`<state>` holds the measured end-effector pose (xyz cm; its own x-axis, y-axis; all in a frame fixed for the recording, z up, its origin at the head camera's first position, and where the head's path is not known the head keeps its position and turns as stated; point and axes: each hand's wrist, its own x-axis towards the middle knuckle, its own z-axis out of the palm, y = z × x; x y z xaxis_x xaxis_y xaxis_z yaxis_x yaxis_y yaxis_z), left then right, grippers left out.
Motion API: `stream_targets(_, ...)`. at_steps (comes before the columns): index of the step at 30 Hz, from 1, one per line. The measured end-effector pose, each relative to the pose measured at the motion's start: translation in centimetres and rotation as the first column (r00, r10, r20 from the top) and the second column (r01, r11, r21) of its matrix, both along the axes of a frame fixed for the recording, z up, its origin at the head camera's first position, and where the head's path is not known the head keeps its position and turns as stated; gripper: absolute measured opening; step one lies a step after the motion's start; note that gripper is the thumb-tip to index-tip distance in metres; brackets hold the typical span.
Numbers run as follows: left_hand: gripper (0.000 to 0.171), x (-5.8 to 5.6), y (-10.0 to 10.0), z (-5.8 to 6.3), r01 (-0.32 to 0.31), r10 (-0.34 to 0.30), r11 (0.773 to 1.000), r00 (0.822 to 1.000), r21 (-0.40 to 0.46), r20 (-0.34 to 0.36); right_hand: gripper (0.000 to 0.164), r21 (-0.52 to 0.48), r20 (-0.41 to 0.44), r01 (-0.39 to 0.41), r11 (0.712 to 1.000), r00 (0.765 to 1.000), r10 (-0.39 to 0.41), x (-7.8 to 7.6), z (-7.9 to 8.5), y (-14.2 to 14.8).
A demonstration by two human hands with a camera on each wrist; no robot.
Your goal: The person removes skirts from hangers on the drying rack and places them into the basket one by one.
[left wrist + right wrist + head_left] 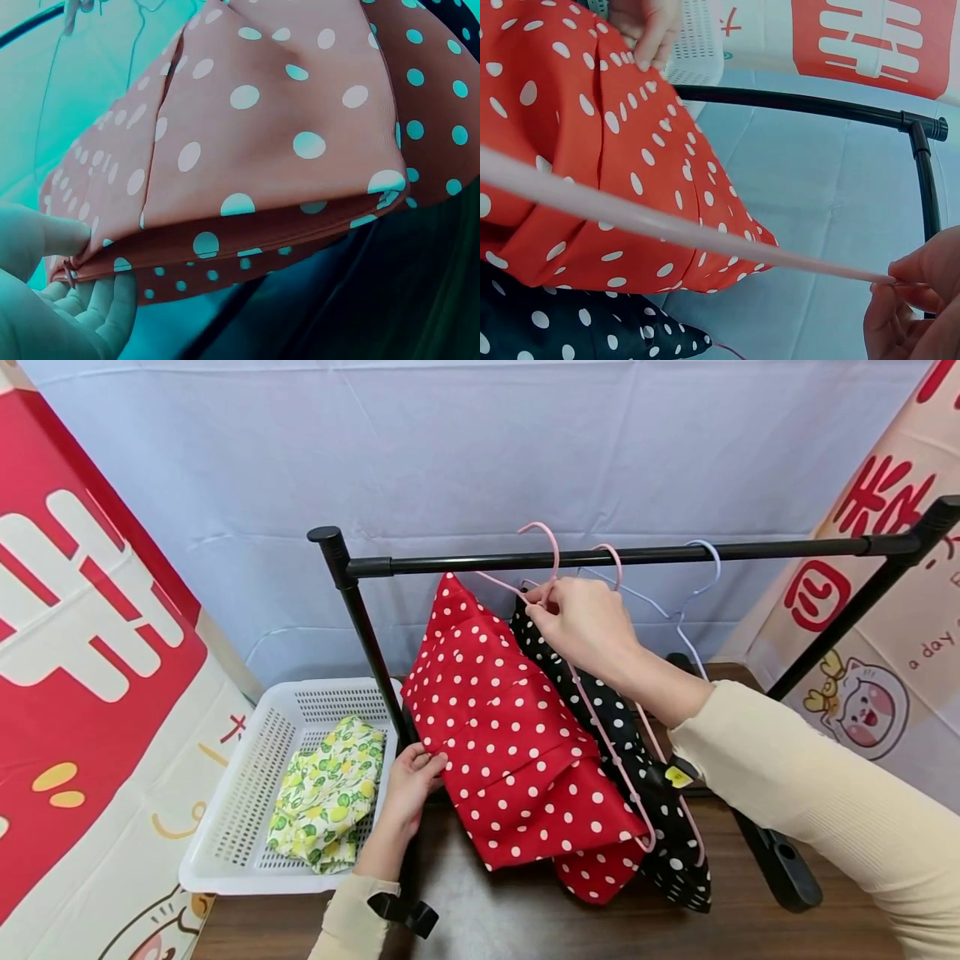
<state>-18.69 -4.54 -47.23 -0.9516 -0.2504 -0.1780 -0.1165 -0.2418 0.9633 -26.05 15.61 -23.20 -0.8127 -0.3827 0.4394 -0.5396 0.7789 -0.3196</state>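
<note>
A red cloth with white polka dots [510, 718] drapes over a pink hanger [600, 727], whose hook stands at the black rail. My right hand [588, 618] pinches this hanger near the base of its hook. At the cloth's left edge, my left hand [408, 789] pinches the fabric between thumb and fingers; the left wrist view shows the thumb on top of the red cloth [247, 142] and fingers beneath. Just behind hangs a black cloth with white dots [667, 810] on a second pink hanger [617, 568].
A black clothes rack [465, 562] spans the view. On its rail farther right hangs a light blue hanger [712, 568]. At the left, a white perforated basket [225, 827] contains a folded lemon-print cloth [330, 793]. The brown wooden table [487, 927] lies below.
</note>
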Motion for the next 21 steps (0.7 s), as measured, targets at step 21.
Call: stream_targets(21,0.028,1.8,-3.4,5.0,-0.03,0.018,0.981,0.998,-0.193,-0.063,0.021,0.01,0.024,0.025,1.0,0.999,-0.025,-0.1,-0.7,0.1)
